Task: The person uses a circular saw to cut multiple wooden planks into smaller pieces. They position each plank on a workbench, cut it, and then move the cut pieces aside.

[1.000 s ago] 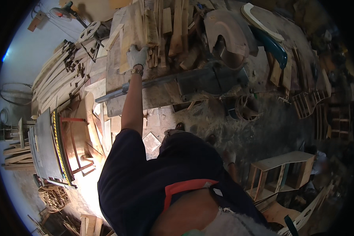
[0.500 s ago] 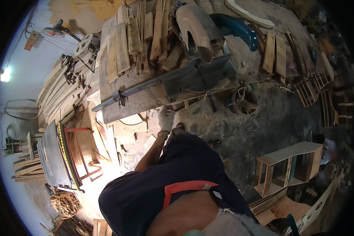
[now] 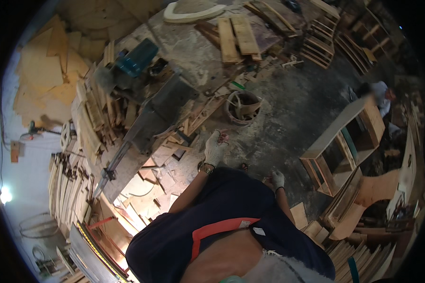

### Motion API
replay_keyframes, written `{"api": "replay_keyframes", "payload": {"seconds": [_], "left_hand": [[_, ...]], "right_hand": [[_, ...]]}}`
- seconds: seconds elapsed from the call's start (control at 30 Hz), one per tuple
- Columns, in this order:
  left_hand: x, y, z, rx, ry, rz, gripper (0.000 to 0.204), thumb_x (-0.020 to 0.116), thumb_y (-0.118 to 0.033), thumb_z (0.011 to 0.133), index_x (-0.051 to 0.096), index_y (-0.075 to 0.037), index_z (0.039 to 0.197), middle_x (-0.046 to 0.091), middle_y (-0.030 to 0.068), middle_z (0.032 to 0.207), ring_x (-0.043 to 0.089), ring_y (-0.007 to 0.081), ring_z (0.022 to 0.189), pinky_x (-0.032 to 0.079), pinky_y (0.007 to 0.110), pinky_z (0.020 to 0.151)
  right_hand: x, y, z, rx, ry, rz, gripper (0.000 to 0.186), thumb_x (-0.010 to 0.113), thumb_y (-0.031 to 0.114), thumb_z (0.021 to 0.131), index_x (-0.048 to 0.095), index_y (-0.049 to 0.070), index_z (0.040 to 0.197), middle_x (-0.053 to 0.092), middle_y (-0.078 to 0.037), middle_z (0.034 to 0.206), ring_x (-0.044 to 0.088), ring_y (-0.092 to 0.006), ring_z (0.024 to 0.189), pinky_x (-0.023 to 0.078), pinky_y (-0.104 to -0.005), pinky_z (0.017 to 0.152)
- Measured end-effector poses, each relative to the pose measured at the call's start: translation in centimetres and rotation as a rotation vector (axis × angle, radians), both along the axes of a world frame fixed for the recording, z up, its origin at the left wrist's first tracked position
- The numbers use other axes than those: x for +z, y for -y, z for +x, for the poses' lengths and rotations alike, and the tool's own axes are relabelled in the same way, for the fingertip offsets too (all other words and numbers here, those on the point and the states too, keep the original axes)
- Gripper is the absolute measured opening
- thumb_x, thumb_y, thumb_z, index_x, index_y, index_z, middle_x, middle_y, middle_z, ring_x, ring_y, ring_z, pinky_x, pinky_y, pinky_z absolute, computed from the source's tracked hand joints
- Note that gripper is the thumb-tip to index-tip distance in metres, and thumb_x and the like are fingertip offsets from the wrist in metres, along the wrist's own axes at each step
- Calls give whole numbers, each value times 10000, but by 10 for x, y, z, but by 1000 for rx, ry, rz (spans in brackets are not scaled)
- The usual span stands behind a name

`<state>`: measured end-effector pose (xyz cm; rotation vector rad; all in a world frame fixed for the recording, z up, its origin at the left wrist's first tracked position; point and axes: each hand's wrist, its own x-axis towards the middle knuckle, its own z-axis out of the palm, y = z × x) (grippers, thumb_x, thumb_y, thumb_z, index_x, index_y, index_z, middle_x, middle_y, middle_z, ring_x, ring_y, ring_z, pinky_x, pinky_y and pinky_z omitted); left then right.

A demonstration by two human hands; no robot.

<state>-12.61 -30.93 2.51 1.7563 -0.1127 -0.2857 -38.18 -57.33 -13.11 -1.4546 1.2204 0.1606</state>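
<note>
My left hand (image 3: 216, 147), in a pale glove with bare fingertips, is held out over the floor just below a round bucket (image 3: 227, 111) with wood scraps in it. Its fingers are loosely bent and apart, and nothing shows in them. My right hand (image 3: 276, 179), gloved too, hangs low by my right side, and its fingers are too small and dark to read. To the left of my left hand stands a workbench carrying a dark metal saw table (image 3: 163, 113) with a long rail (image 3: 118, 158). A teal machine housing (image 3: 139, 57) sits behind it.
On the right stands a wooden cabinet frame (image 3: 311, 155), with another person (image 3: 382, 94) beyond it. Curved plywood (image 3: 373, 184) lies near it. Planks (image 3: 241, 35) and slatted frames (image 3: 321, 35) are at the back. Stacked lumber (image 3: 68, 188) leans at left; offcuts (image 3: 179, 153) litter the floor.
My view has swung to the right, so bench and saw sit farther left. My left hand has come away from the bench edge toward the bucket. My right hand has come into view.
</note>
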Motion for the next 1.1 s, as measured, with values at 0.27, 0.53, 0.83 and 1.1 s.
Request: {"api": "replay_keyframes", "payload": {"seconds": [0.27,0.53,0.83,1.1], "left_hand": [[8,65,65,68,186,200,469,723,-271,974,615,28,1318,719,84,1023,688,196,854,547,349,773],[11,109,252,283,163,558,632,712,-444,949,588,33,1345,673,187,997,669,323,869,551,427,807],[-95,144,446,349,-273,330,770,704,-586,866,616,46,1297,701,293,1162,701,377,1071,541,442,898],[-50,207,428,336,88,482,640,652,-568,947,559,20,715,490,155,613,452,271,594,379,450,594]], "right_hand": [[-79,19,-137,996,-343,-629,182,599,178,949,728,55,986,739,-160,943,725,-276,739,574,-410,638],[-39,81,-97,-267,-214,315,179,635,251,962,669,78,931,673,-110,794,666,-231,644,534,-389,557],[32,267,240,277,35,-151,372,615,349,983,686,-16,966,712,-143,790,695,-236,698,524,-389,646],[119,274,467,670,217,-212,430,591,367,1028,686,-28,1168,750,-125,969,721,-190,853,560,-340,778]]}}
